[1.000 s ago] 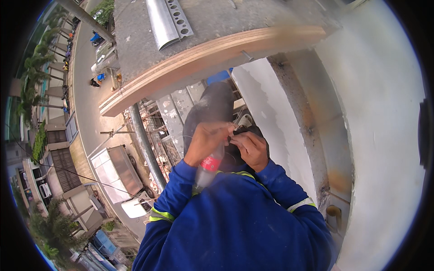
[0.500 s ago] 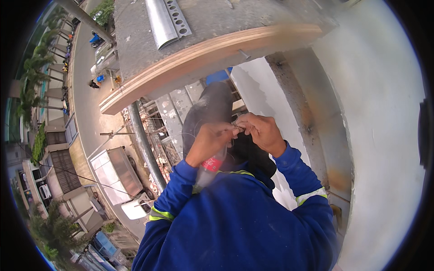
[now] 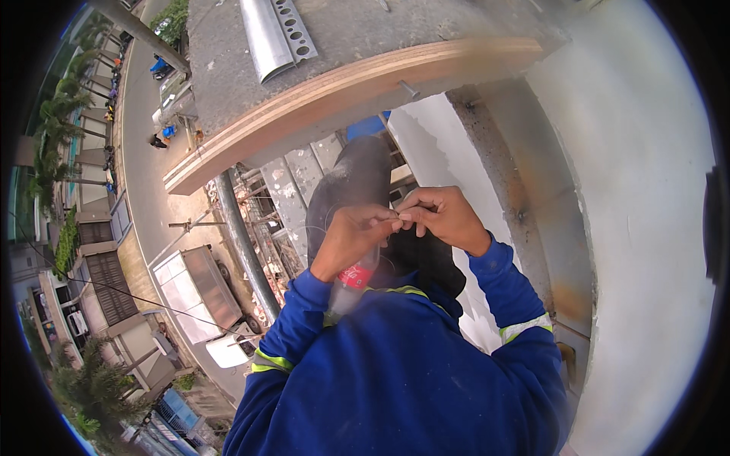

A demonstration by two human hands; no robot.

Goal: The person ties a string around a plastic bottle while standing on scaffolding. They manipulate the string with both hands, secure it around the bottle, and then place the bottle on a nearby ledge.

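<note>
In front of my chest, my left hand (image 3: 351, 237) and my right hand (image 3: 445, 218) come together, thumbs and fingers pinched at the tips. Between them they grip a thin string (image 3: 307, 232), which curves out in a pale loop left of my left hand. The pinched bit itself is tiny and mostly hidden by the fingertips. Under my left wrist is a clear plastic bottle (image 3: 355, 277) with a red label, partly covered by my sleeve. Behind the hands are my dark-clothed legs (image 3: 353, 178).
Ahead, a plywood edge (image 3: 327, 99) with a protruding nail (image 3: 411, 89) borders a concrete ledge (image 3: 220, 68) carrying a perforated metal strip (image 3: 277, 38). A pale wall (image 3: 639, 228) rises at right. Left, beyond a metal pole (image 3: 247, 243), a street with a truck (image 3: 198, 292) lies far below.
My right hand has turned slightly and its fingers have closed in toward the left fingertips. The left hand stays nearly in place.
</note>
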